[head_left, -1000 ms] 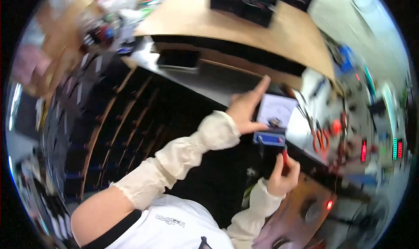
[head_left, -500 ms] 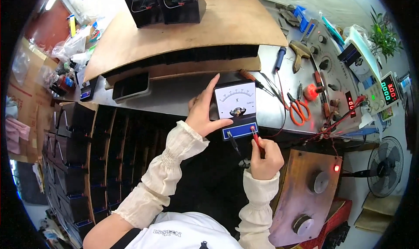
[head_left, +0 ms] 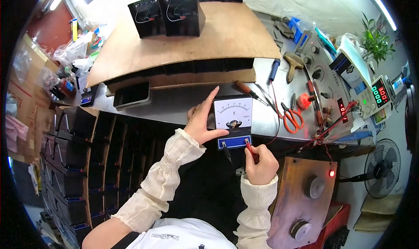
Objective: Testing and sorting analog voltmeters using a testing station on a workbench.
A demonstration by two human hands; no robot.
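Observation:
A black-cased analog voltmeter (head_left: 233,110) with a white dial and blue terminal strip sits at the front edge of the steel bench. My left hand (head_left: 200,122) grips its left side, thumb across the lower case and index finger pointing up. A black clip (head_left: 225,149) is attached at the left terminal. My right hand (head_left: 261,164) pinches a red clip (head_left: 248,147) at the right terminal. Just behind and right of the meter are a wooden-handled tool (head_left: 244,88), probe leads and orange-handled scissors (head_left: 293,120).
A plywood board (head_left: 227,33) carries black cases (head_left: 181,15) behind. A phone (head_left: 131,96) lies left on the bench (head_left: 172,103). Stacked black units (head_left: 76,153) fill the lower left. A lit power supply (head_left: 379,94), metal plate (head_left: 299,205) and fan (head_left: 381,166) are right.
My right hand has brought the red clip up to the right terminal. My left hand stays at the meter's side. The camera view has steadied and shifted.

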